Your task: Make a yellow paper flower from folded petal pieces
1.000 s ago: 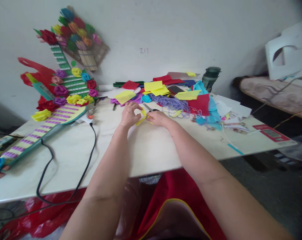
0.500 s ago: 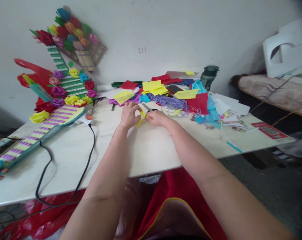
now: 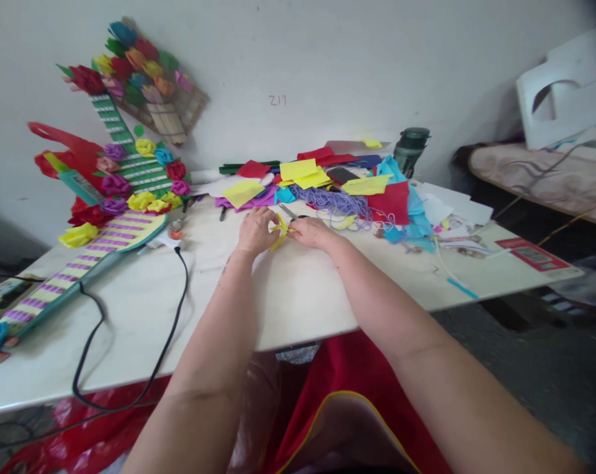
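Over the middle of the white table, my left hand (image 3: 256,230) pinches a yellow paper strip (image 3: 276,242) between thumb and fingers. From the other side, the fingertips of my right hand (image 3: 311,232) are closed on the same strip, which looks like crepe paper. Its lower end hangs toward the tabletop. Just behind my right hand lie scissors (image 3: 286,211), blades pointing left, with dark handles partly hidden by the hand. Purple yarn (image 3: 333,201) and yellow paper squares (image 3: 242,193) lie a little farther back.
A green flask (image 3: 411,153) stands behind the paper pile. On the left are a flower-decorated board (image 3: 130,172), a glue gun (image 3: 164,238) and its black cable (image 3: 182,289). The table's front edge (image 3: 307,339) is close to my body. White paper scraps (image 3: 468,214) lie right.
The yellow strip has shifted slightly between my fingers. Both hands stay in nearly the same place, and the view has tilted a little.
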Tool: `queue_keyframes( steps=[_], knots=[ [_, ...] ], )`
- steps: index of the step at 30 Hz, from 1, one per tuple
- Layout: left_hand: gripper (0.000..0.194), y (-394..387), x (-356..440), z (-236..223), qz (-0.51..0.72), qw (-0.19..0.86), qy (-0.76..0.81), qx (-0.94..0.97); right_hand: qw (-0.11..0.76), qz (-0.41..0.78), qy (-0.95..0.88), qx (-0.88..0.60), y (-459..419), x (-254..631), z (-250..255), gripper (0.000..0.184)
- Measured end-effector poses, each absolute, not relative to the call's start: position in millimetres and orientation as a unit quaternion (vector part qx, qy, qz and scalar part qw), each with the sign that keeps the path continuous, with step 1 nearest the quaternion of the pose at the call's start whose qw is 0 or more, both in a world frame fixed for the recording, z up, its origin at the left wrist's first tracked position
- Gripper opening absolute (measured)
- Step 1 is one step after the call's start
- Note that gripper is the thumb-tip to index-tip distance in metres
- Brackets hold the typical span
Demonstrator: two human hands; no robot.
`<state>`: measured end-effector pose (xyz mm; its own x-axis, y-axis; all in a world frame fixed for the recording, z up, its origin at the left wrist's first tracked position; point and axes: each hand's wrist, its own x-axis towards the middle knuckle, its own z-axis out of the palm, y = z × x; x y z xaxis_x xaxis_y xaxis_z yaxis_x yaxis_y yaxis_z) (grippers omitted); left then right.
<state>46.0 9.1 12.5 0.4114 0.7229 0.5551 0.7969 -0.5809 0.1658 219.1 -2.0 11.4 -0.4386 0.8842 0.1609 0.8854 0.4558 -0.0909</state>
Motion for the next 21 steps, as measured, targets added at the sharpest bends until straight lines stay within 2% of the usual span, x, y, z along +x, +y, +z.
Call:
queue_keyframes(
  steps=[5,14,21],
  knots=[
    [0.017,7.8,47.8,13.3,-0.295,0.033,-0.453,-0.841,0.098,0.001,-0.848,-0.521,-2.8,220.1,12.5,0.033],
    [0.017,9.2,48.3,13.8,-0.291,-0.068,-0.462,-0.835,0.082,0.005,-0.847,-0.525,-5.4,219.5,16.2,0.032],
    [0.019,8.5,46.1,16.5,-0.292,-0.097,-0.488,-0.817,0.064,-0.002,-0.846,-0.53,-4.2,218.9,15.4,0.034]
  ],
)
